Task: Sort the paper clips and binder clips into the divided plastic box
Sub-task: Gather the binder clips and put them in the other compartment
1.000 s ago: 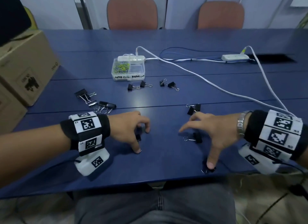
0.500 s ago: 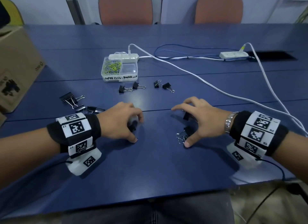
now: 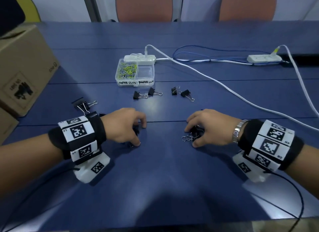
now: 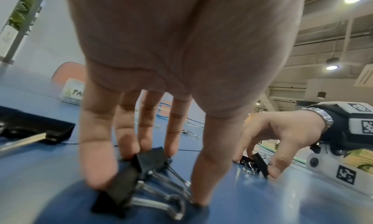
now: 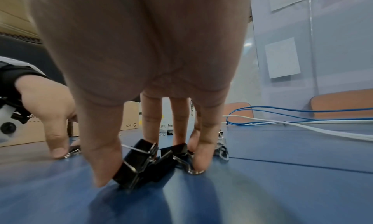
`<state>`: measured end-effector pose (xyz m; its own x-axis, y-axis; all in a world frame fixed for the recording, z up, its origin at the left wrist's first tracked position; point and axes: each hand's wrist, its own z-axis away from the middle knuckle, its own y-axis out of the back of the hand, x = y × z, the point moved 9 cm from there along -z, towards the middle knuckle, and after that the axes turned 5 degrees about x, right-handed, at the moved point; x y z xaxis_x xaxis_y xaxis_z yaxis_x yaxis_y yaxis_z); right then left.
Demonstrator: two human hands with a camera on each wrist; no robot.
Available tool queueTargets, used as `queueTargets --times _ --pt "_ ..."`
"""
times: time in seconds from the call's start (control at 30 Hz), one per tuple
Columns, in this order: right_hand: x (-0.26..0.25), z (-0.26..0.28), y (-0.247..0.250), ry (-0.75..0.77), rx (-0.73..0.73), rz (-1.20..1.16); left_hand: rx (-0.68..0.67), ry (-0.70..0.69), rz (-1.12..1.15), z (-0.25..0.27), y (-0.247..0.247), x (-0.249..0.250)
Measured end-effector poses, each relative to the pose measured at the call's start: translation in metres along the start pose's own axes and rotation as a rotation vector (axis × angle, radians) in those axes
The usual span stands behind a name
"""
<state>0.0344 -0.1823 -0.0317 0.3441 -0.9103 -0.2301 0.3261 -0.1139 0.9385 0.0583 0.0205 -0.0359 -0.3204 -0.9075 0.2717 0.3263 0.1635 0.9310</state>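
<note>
Nearest on the blue worktop [image 3: 164,180], the left hand [image 3: 126,126] arches over two black binder clips [image 4: 141,168], thumb and fingertips curled down round them. The right hand [image 3: 210,128] claws likewise round its own bunch of binder clips [image 5: 149,160], thumb pressing one side and fingers the other. Left of the left wrist lie larger clips [image 3: 82,104]. Farther off, four loose clips [image 3: 164,94] sit in a row just before the divided plastic box [image 3: 134,83]. Its left compartment holds yellow-green paper clips [image 3: 127,71]; its right shows nothing inside. A white power strip [image 3: 139,58] touches the box's far wall.
</note>
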Motion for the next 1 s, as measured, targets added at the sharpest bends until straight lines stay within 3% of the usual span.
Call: queueTargets --times 0.23,0.47,0.77,0.9,1.0 --pt "-0.019 -0.01 -0.003 0.079 0.055 -0.013 0.026 0.011 0.085 -0.004 0.0 -0.003" --pt "-0.007 -0.021 0.003 0.026 0.092 -0.128 -0.035 0.024 0.176 -0.01 -0.005 -0.014" --pt "-0.001 -0.019 0.005 0.054 0.151 -0.138 -0.009 -0.067 0.343 -0.005 0.004 -0.013" --pt "0.008 -0.021 0.005 0.007 0.183 -0.238 -0.014 -0.055 0.21 0.007 0.007 -0.013" --pt "0.015 -0.021 0.006 -0.017 0.193 -0.182 -0.079 -0.094 0.032 0.019 -0.005 -0.011"
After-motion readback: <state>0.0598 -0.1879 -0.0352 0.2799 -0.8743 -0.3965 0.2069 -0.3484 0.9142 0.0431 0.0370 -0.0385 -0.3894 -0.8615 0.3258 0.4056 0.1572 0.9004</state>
